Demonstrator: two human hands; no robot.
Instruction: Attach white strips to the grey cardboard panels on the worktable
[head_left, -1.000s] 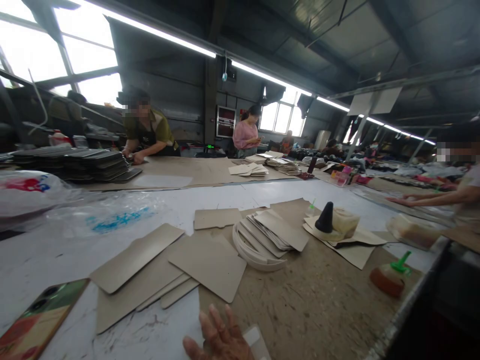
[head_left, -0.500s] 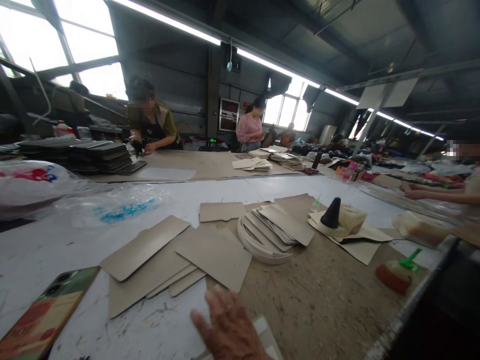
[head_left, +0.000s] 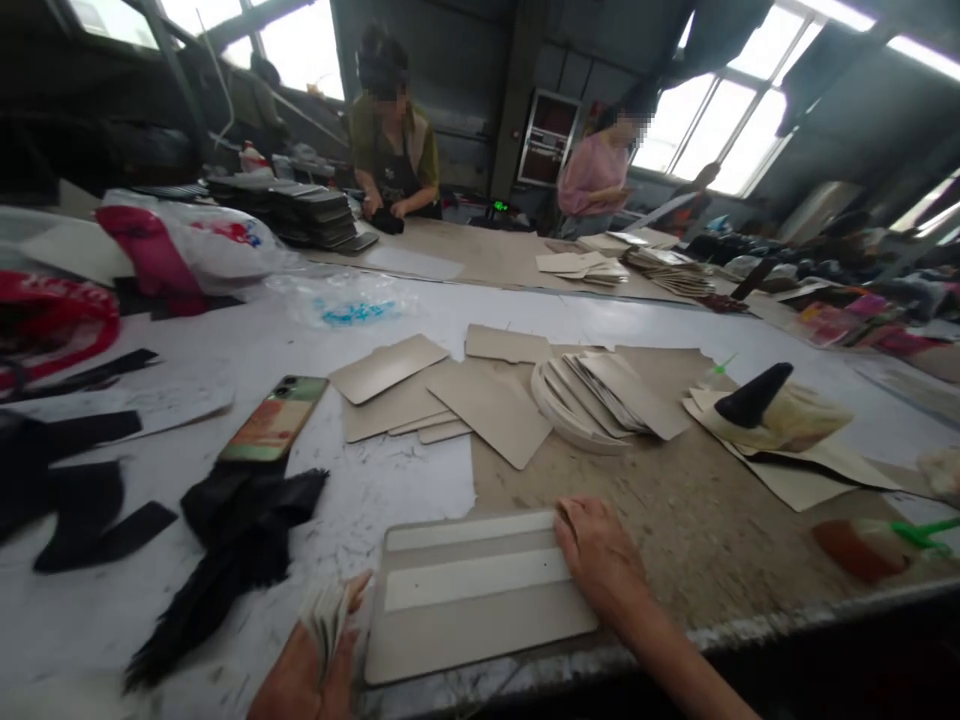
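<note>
In front of me on the table lies a flat grey-beige board with rounded corners and two pale strips running along it. My right hand has its fingers curled at the board's upper right edge, touching it. Left of the board, my left hand is closed around a bundle of thin pale strips that stand up between thumb and fingers. Beyond the board are loose beige boards, a fanned stack of boards and a curved pale band around the stack's left side.
A phone and black fabric scraps lie left. To the right are a glue bottle with green nozzle and a black cone. Two people stand across the table. Plastic bags sit far left.
My view has turned left and down. My right hand, earlier spread over the table's near edge, is now at the board's right edge. My left hand with the strips has come into view.
</note>
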